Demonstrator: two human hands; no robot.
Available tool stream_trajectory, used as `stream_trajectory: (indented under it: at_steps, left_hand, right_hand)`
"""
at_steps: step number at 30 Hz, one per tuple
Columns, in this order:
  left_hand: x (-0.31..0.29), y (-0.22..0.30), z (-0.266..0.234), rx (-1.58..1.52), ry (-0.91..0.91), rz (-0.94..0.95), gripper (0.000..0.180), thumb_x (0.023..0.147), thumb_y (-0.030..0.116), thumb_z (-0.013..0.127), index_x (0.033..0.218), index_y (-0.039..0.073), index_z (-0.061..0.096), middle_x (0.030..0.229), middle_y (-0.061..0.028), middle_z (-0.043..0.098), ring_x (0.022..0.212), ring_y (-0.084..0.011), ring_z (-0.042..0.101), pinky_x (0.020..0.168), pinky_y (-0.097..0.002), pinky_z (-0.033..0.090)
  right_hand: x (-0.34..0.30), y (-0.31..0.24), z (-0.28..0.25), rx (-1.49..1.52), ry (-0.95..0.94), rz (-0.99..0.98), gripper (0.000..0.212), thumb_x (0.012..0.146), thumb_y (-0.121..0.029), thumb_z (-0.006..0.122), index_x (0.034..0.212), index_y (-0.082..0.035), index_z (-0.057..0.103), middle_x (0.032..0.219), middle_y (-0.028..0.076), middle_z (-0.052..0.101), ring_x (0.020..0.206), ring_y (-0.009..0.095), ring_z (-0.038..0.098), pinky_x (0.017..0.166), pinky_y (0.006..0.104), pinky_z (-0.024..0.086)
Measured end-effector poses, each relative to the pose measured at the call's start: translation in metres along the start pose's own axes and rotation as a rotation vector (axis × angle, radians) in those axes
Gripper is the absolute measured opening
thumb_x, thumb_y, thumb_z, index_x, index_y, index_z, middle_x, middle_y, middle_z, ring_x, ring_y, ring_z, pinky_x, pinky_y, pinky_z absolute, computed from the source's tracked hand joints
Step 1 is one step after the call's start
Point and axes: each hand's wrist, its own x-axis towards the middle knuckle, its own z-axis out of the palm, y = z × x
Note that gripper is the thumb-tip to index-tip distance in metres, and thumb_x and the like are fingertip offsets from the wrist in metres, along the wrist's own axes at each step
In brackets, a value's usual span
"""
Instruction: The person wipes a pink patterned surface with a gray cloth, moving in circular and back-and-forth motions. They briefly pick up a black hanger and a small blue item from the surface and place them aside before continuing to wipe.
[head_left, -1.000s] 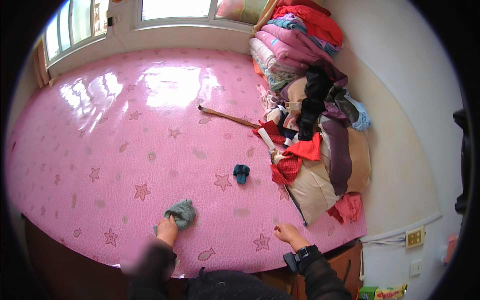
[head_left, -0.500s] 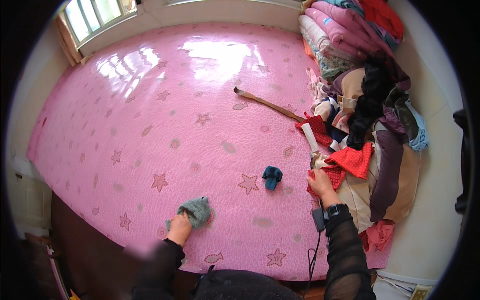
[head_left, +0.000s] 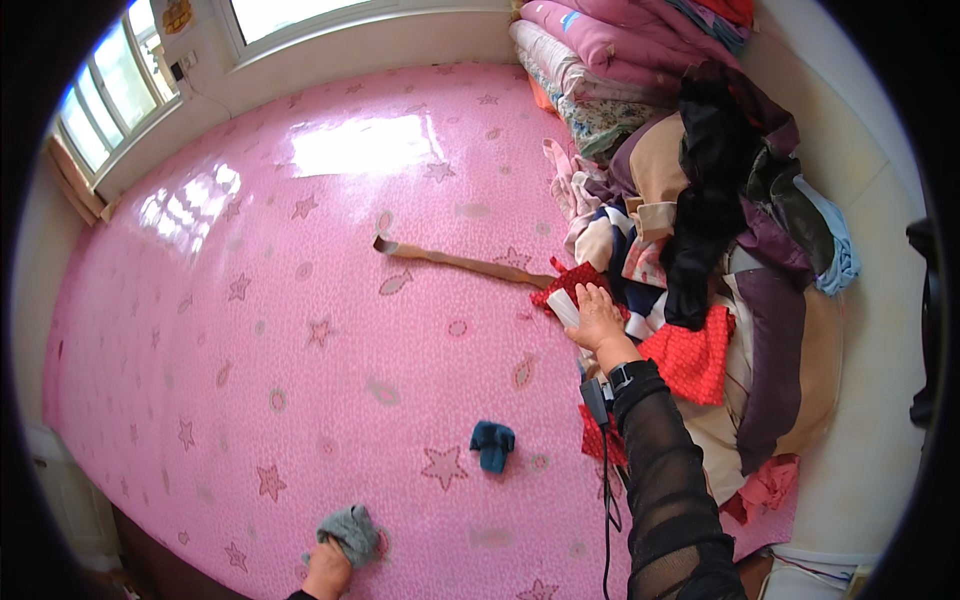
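My left hand (head_left: 328,572) is closed on a fuzzy grey cloth (head_left: 350,530) lying on the pink patterned sheet, near the lower edge. My right hand (head_left: 598,318) reaches out at the left side of the clothes heap, fingers extended over a dark red dotted cloth (head_left: 572,284). A white strip-like thing (head_left: 565,308) lies right beside its fingers. Close by, the handle of a wooden stick with a curved dark end (head_left: 465,264) runs under the red cloth. A dark teal folded cloth (head_left: 492,444) sits between my two arms.
A heap of mixed clothes (head_left: 700,210) fills the right side, with brighter red dotted cloth (head_left: 690,355) at its front. Folded quilts (head_left: 600,60) are stacked behind it. A grey plug-like box (head_left: 596,400) with a black cord lies by my right wrist. Pink sheet (head_left: 300,330) spreads leftward.
My right hand has moved farther away, from the red cloth at the heap's front to the one by the stick. The view has shifted. My left hand stays on the grey cloth.
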Motion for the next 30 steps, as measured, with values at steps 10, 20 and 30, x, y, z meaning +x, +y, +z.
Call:
stream_trajectory:
  at_steps: [10, 20, 30]
  left_hand:
    - [0.013, 0.000, -0.002, 0.026, -0.120, 0.006, 0.042, 0.081, 0.011, 0.045, 0.117, -0.012, 0.048, 0.085, -0.0210, 0.061, 0.073, -0.0307, 0.061, 0.062, -0.0404, 0.050]
    - [0.012, -0.001, -0.004, 0.066, -0.161, 0.007, 0.042, 0.080, 0.011, 0.047, 0.115, -0.012, 0.049, 0.085, -0.0220, 0.060, 0.073, -0.0309, 0.061, 0.062, -0.0398, 0.050]
    - [0.019, 0.007, -0.008, 0.066, -0.158, 0.001, 0.043, 0.079, 0.012, 0.048, 0.114, -0.012, 0.049, 0.084, -0.0230, 0.060, 0.072, -0.0311, 0.061, 0.062, -0.0392, 0.050]
  right_hand:
    - [0.062, 0.006, 0.008, -0.089, -0.117, -0.059, 0.076, 0.065, -0.036, 0.070, 0.130, -0.010, 0.042, 0.128, 0.012, 0.044, 0.120, 0.032, 0.041, 0.102, 0.0421, 0.035]
    - [0.068, 0.021, 0.040, 0.011, 0.144, 0.072, 0.051, 0.072, -0.047, 0.065, 0.098, -0.003, 0.058, 0.102, 0.017, 0.060, 0.098, 0.032, 0.058, 0.085, 0.0423, 0.046]
    - [0.094, 0.049, 0.049, 0.313, 0.242, 0.487, 0.055, 0.080, -0.042, 0.055, 0.106, 0.006, 0.048, 0.104, 0.029, 0.060, 0.096, 0.040, 0.060, 0.083, 0.0456, 0.048]
